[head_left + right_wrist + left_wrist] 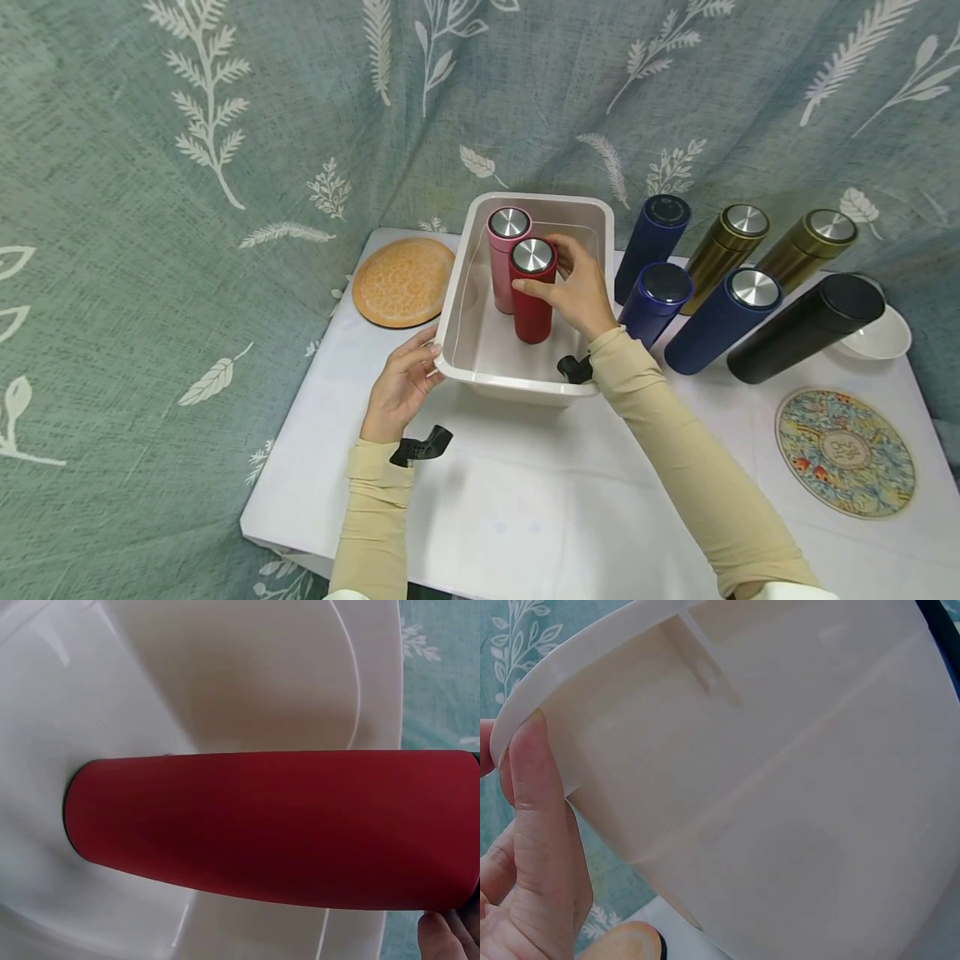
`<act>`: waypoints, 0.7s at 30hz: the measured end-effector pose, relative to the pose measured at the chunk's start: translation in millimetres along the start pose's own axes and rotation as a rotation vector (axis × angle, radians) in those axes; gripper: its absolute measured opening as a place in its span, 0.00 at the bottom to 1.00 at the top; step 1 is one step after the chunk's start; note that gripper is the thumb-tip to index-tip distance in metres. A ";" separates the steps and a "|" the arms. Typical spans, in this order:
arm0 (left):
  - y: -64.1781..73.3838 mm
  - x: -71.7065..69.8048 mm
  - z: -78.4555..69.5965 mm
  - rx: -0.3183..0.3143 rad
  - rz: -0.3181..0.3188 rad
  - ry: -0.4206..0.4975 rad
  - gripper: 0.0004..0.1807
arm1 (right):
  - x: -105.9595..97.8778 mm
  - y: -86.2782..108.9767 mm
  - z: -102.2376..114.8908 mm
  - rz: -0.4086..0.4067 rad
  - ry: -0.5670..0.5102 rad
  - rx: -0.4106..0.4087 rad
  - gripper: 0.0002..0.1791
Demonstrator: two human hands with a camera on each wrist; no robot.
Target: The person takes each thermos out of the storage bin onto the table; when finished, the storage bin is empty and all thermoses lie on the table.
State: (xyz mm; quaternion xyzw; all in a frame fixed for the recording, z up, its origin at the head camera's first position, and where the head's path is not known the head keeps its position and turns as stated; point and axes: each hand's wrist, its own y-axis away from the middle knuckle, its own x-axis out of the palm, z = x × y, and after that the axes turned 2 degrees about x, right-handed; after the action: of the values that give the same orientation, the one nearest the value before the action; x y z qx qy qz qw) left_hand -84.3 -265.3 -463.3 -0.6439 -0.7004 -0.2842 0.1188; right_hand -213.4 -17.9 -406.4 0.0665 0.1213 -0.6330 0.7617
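Note:
My right hand (576, 287) grips a red thermos flask (532, 310) near its top, inside a white plastic basin (480, 354). In the right wrist view the red flask (270, 829) spans the picture, with fingertips (439, 937) at its upper end. Whether its base touches the basin floor I cannot tell. A pink flask (501, 271) with a steel lid stands just behind it in the basin. My left hand (401, 383) holds the basin's near left corner; in the left wrist view the thumb (536, 772) presses under the rim (570, 664).
Right of the basin stand several flasks: blue ones (693, 325), gold ones (720, 258) and a black one (806, 329). A white bowl (881, 337) sits behind the black flask. Round mats lie on the table, one orange (403, 283), one patterned (846, 454). A patterned curtain (300, 125) hangs behind.

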 end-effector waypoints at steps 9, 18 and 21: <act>0.4 0.5 -0.4 0.001 0.009 0.006 0.17 | -0.9 0.9 -1.4 0.007 -0.024 0.005 0.43; -1.2 -1.2 1.1 0.007 0.012 -0.002 0.18 | -3.4 1.4 0.4 0.045 0.025 -0.012 0.43; -1.2 -1.5 1.6 0.011 0.008 -0.010 0.18 | -4.3 1.8 1.8 0.069 0.036 0.004 0.43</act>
State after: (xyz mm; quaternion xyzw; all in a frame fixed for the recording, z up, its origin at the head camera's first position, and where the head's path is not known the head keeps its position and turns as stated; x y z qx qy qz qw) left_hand -84.9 -265.7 -465.7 -0.6475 -0.6999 -0.2766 0.1203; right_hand -212.2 -13.9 -403.6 0.0836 0.1314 -0.6055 0.7805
